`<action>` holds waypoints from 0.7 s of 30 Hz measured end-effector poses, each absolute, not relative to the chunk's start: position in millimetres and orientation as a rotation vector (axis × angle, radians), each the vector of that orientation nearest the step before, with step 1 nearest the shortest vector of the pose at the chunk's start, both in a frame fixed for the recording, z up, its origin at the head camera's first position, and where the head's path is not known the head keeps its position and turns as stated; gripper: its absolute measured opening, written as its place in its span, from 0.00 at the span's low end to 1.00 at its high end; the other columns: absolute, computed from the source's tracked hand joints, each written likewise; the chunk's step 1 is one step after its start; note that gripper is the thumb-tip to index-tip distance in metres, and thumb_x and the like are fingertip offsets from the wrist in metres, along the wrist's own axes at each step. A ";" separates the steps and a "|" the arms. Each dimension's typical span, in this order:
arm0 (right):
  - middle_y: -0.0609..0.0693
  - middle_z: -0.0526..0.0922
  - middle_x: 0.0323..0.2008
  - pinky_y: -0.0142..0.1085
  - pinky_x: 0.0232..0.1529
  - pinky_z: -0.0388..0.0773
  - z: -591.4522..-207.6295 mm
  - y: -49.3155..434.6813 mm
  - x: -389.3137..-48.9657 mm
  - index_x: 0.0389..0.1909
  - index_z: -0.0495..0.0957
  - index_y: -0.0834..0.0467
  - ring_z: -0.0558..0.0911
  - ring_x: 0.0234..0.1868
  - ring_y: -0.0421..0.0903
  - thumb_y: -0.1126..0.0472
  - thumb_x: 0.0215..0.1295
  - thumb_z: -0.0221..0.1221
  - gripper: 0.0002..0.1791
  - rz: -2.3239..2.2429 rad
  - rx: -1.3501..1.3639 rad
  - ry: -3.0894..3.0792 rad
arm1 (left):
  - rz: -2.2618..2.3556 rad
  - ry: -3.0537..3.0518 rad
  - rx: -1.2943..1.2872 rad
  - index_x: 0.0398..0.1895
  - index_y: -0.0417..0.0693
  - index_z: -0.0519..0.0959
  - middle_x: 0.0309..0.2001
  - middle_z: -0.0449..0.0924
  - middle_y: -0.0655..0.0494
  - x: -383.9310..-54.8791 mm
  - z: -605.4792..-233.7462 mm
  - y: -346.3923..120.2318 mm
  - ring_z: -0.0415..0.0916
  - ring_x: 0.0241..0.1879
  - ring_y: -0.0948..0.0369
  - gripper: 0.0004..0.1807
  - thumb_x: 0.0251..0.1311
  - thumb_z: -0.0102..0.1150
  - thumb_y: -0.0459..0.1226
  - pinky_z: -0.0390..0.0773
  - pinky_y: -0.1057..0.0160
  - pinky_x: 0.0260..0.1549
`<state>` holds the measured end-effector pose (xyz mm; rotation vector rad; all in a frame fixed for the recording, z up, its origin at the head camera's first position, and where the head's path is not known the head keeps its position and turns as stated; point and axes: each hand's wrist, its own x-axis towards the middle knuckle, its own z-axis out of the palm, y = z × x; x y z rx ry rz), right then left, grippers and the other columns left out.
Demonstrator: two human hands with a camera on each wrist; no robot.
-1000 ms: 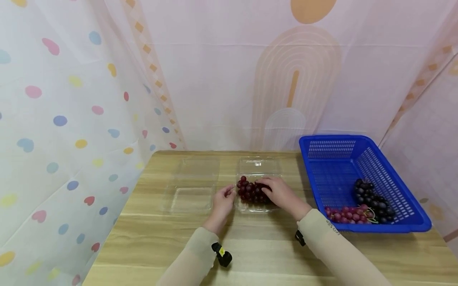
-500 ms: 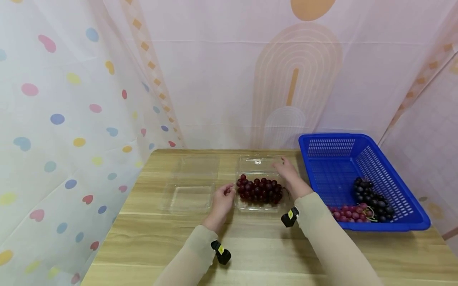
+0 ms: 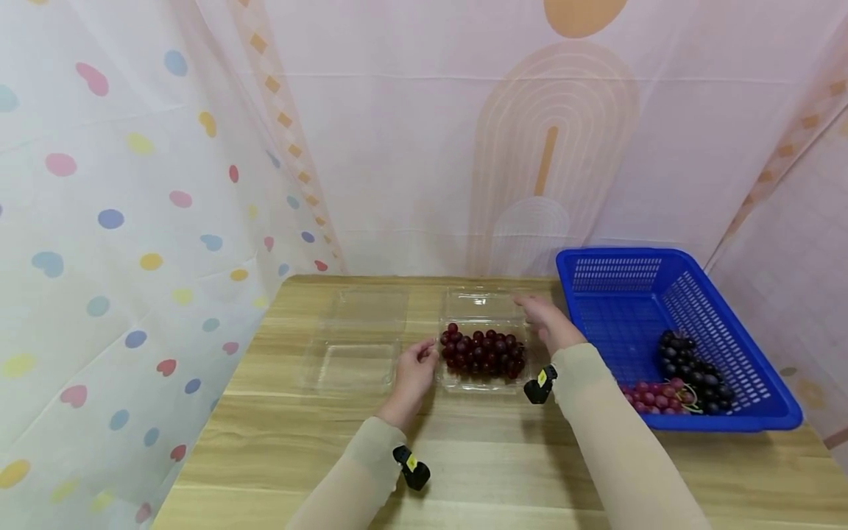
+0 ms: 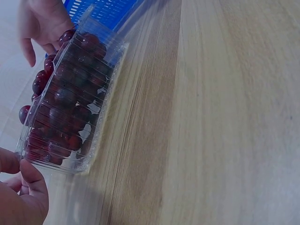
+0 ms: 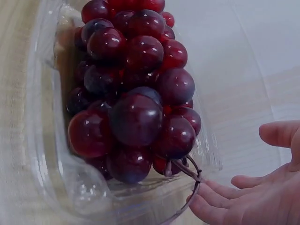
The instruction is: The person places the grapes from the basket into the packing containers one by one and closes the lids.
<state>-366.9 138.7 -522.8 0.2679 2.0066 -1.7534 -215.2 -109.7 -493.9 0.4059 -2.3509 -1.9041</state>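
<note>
- Head view: a transparent box (image 3: 483,387) stands near the middle of the tabletop (image 3: 464,456)'s back edge; its lid (image 3: 478,303) lies open toward that edge.
- Dark red grapes (image 3: 482,355) lie inside the box, heaped above its rim in the left wrist view; their brown stem (image 5: 197,180) pokes out at the end near the right hand (image 3: 546,324).
- Left hand (image 3: 412,375) at the box's left side; its grip is together, thumb and finger pinching the rim.
- Right hand beside the box's right end, near the lid; its grip is apart, with the thumb well away from the fingers; fingertips are right at the stem, though I cannot tell whether they touch it.
- Second transparent box (image 3: 354,368) lies open toward the tabletop's back left corner.
- Blue basket (image 3: 718,305) fills the tabletop's right side; black grapes (image 3: 692,372) and pink-red grapes (image 3: 657,399) lie together near its front edge.
- Patterned curtain (image 3: 397,147) hangs behind the tabletop; pale sleeves (image 3: 361,475) cover both forearms.
</note>
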 end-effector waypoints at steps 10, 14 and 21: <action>0.65 0.51 0.71 0.52 0.69 0.54 -429.7 117.5 -302.0 0.74 0.36 0.58 0.56 0.69 0.60 0.54 0.71 0.45 0.39 -1.831 0.306 2.056 | -1.926 -2.362 0.421 0.54 0.33 0.75 0.45 0.77 0.42 -213.8 -492.4 -109.6 0.72 0.39 0.58 0.17 0.61 0.52 0.27 0.73 0.71 0.33; 0.65 0.52 0.71 0.52 0.69 0.53 -413.6 114.1 -295.1 0.73 0.40 0.62 0.56 0.70 0.60 0.61 0.70 0.45 0.36 -1.973 0.269 2.048 | -1.922 -2.356 0.434 0.54 0.33 0.75 0.45 0.77 0.43 -213.9 -491.4 -109.4 0.72 0.40 0.58 0.17 0.61 0.53 0.27 0.73 0.71 0.34; 0.63 0.52 0.71 0.55 0.69 0.51 -412.8 114.6 -298.4 0.74 0.45 0.59 0.56 0.70 0.59 0.65 0.67 0.45 0.35 -2.034 0.250 2.081 | -1.898 -2.358 0.431 0.52 0.32 0.76 0.42 0.78 0.43 -214.3 -492.3 -109.2 0.71 0.37 0.60 0.16 0.60 0.53 0.26 0.72 0.74 0.31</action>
